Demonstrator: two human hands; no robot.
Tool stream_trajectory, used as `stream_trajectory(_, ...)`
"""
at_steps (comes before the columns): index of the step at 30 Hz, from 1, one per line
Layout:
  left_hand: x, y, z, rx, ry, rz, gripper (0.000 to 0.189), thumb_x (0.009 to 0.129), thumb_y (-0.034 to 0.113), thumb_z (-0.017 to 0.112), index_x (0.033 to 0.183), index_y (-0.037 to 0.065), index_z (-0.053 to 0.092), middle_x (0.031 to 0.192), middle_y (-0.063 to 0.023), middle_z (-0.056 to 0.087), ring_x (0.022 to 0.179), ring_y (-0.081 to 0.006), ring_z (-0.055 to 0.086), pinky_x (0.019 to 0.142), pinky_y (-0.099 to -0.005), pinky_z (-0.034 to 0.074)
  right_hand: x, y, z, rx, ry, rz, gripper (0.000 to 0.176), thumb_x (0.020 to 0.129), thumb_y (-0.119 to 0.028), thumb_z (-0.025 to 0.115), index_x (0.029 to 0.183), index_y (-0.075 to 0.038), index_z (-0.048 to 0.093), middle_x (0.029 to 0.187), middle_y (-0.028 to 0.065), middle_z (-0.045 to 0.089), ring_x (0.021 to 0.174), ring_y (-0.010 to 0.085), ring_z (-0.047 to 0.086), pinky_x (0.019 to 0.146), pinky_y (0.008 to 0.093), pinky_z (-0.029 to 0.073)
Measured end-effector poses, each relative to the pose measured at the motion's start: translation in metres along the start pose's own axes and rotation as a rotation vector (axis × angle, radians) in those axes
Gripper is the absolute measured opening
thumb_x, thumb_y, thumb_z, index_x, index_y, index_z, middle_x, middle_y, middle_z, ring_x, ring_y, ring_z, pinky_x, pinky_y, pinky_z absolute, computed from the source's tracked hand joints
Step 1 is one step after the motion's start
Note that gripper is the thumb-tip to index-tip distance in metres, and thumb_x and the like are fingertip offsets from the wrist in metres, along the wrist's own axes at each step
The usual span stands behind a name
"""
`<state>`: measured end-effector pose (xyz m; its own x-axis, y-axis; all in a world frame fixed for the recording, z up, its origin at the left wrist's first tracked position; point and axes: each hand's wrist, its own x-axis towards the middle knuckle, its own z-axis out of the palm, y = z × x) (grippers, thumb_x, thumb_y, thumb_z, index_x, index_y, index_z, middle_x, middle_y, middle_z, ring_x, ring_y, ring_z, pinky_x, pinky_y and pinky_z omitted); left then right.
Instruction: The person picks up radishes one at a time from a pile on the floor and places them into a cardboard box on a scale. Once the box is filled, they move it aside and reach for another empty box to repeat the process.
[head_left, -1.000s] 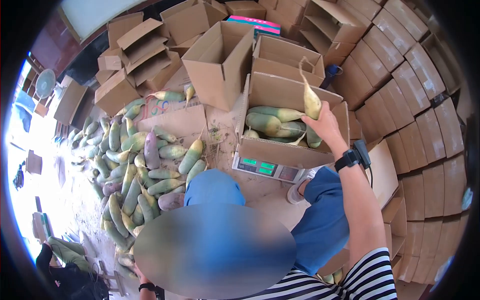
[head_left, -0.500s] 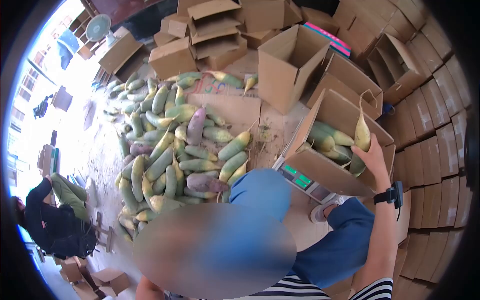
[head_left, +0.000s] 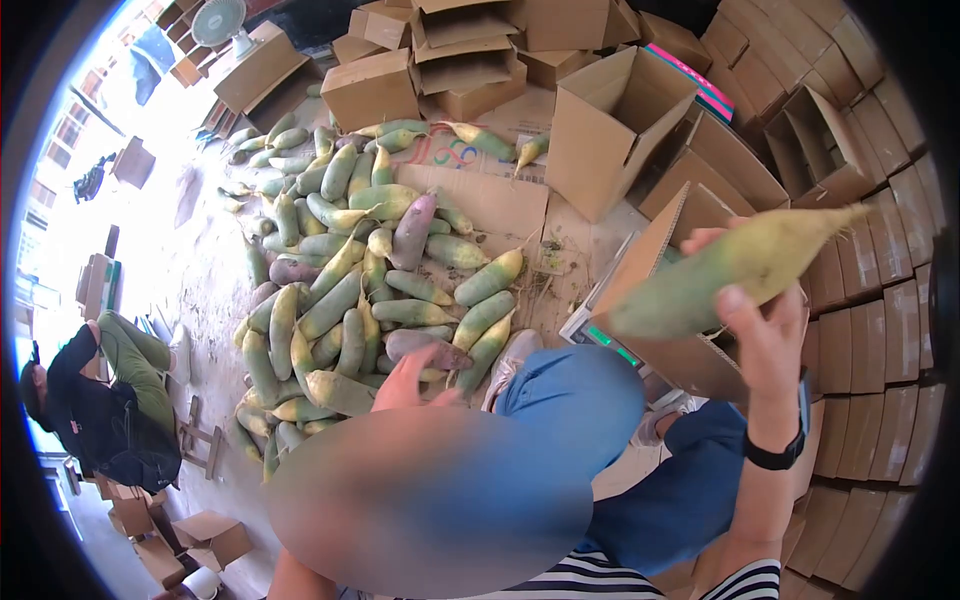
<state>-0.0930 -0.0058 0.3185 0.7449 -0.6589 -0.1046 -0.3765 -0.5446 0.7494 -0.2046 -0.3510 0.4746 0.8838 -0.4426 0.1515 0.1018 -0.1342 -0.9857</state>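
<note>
My right hand (head_left: 768, 340) is closed around a large green radish (head_left: 735, 262), raised over the open cardboard box (head_left: 680, 362). The radish is green at its blunt end and pale yellow at its thin, rooted tip, which points right. Below, the box rests on a scale with a lit green display (head_left: 612, 344); its contents are mostly hidden. My left hand (head_left: 412, 378) hovers at the near edge of the radish pile (head_left: 340, 290), fingers apart and holding nothing. Nearest to it lies a purple radish (head_left: 425, 347).
Empty cardboard boxes (head_left: 605, 150) stand behind the scale, with more at the back. Stacked closed cartons (head_left: 860, 350) line the right side. A seated person (head_left: 110, 400) is at the left. A fan (head_left: 220, 22) stands at the far left.
My right hand has lifted the radish out of the box toward me and turned it from upright to nearly level. My left hand has come into view by the pile.
</note>
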Motion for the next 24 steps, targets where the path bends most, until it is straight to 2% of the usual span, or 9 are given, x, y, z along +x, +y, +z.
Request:
stream_trajectory(3, 0.035, 0.079, -0.017, -0.364, -0.032, 0.198, 0.074, 0.083, 0.029, 0.077, 0.14, -0.001, 0.04, 0.127, -0.0168, 0.057, 0.12, -0.0292, 0.055, 0.101, -0.0377, 0.043, 0.0, -0.012, 0.051, -0.005, -0.295, 0.069, 0.068, 0.079, -0.025, 0.075, 0.133, 0.0, 0.042, 0.118, 0.0143, 0.061, 0.108, 0.0217, 0.06, 0.094, 0.0374, 0.05)
stream_trajectory(5, 0.048, 0.103, -0.02, -0.677, -0.343, 0.286, 0.077, 0.084, 0.033, 0.077, 0.141, -0.002, 0.038, 0.126, -0.0149, 0.057, 0.118, -0.0235, 0.054, 0.1, -0.0355, 0.043, -0.005, -0.002, 0.071, -0.005, -0.351, 0.045, 0.066, 0.081, -0.02, 0.077, 0.134, 0.0, 0.043, 0.125, 0.0143, 0.057, 0.115, 0.0214, 0.057, 0.099, 0.0366, 0.045)
stream_trajectory(7, 0.052, 0.096, -0.008, -0.734, -0.345, 0.192, 0.077, 0.083, 0.033, 0.078, 0.14, -0.002, 0.039, 0.125, -0.0152, 0.057, 0.117, -0.022, 0.054, 0.1, -0.0347, 0.043, -0.01, 0.002, 0.077, -0.062, -0.368, 0.035, 0.068, 0.081, -0.019, 0.079, 0.135, 0.001, 0.043, 0.129, 0.0155, 0.056, 0.118, 0.023, 0.056, 0.102, 0.0373, 0.043)
stream_trajectory(8, 0.055, 0.087, 0.001, -0.79, -0.351, 0.096, 0.078, 0.083, 0.034, 0.078, 0.14, -0.002, 0.039, 0.125, -0.0155, 0.056, 0.116, -0.0205, 0.054, 0.099, -0.034, 0.044, -0.012, 0.001, 0.077, -0.387, -0.263, -0.061, 0.069, 0.081, -0.02, 0.078, 0.137, 0.001, 0.042, 0.131, 0.0174, 0.054, 0.12, 0.027, 0.055, 0.103, 0.0395, 0.042)
stream_trajectory(10, 0.068, 0.05, 0.018, -0.685, -0.261, 0.117, 0.077, 0.082, 0.035, 0.079, 0.138, -0.003, 0.041, 0.118, -0.0153, 0.06, 0.109, -0.0192, 0.057, 0.095, -0.0334, 0.046, -0.022, 0.003, 0.079, -0.712, -0.155, -0.162, 0.071, 0.082, -0.021, 0.076, 0.139, 0.001, 0.041, 0.132, 0.0192, 0.053, 0.121, 0.0309, 0.055, 0.105, 0.0416, 0.04)
stream_trajectory(12, 0.086, 0.006, 0.035, -0.495, -0.118, -0.026, 0.075, 0.082, 0.036, 0.078, 0.135, -0.003, 0.042, 0.108, -0.0161, 0.064, 0.103, -0.0207, 0.061, 0.089, -0.0361, 0.05, -0.046, 0.007, 0.08, -0.891, -0.361, -0.262, 0.067, 0.082, -0.026, 0.073, 0.138, -0.001, 0.045, 0.13, 0.0186, 0.055, 0.117, 0.0332, 0.055, 0.105, 0.0439, 0.04)
stream_trajectory(14, 0.105, -0.034, 0.045, -0.421, -0.112, -0.412, 0.073, 0.08, 0.04, 0.079, 0.128, -0.004, 0.046, 0.103, -0.0209, 0.066, 0.101, -0.0292, 0.065, 0.084, -0.0414, 0.053, -0.059, 0.025, 0.088, -0.922, -0.622, -0.314, 0.057, 0.081, -0.029, 0.073, 0.129, -0.004, 0.056, 0.121, 0.0127, 0.061, 0.112, 0.0281, 0.059, 0.101, 0.0429, 0.044)
stream_trajectory(17, 0.127, -0.118, 0.077, 0.092, 0.016, -0.409, 0.071, 0.077, 0.043, 0.079, 0.121, -0.003, 0.048, 0.104, -0.0258, 0.064, 0.101, -0.0387, 0.064, 0.083, -0.046, 0.053, -0.06, 0.036, 0.09, -0.987, -0.497, -0.38, 0.045, 0.079, -0.029, 0.073, 0.117, -0.006, 0.063, 0.11, 0.0089, 0.065, 0.105, 0.0254, 0.061, 0.096, 0.0424, 0.047)
stream_trajectory(24, 0.145, -0.149, 0.086, 0.204, 0.269, -0.41, 0.065, 0.079, 0.035, 0.075, 0.13, 0.005, 0.046, 0.126, -0.0207, 0.054, 0.117, -0.0385, 0.053, 0.092, -0.0491, 0.047, -0.052, 0.039, 0.092, -0.946, -0.46, -0.363, 0.038, 0.075, -0.024, 0.074, 0.108, -0.006, 0.067, 0.102, 0.007, 0.067, 0.098, 0.0253, 0.064, 0.092, 0.0421, 0.049)
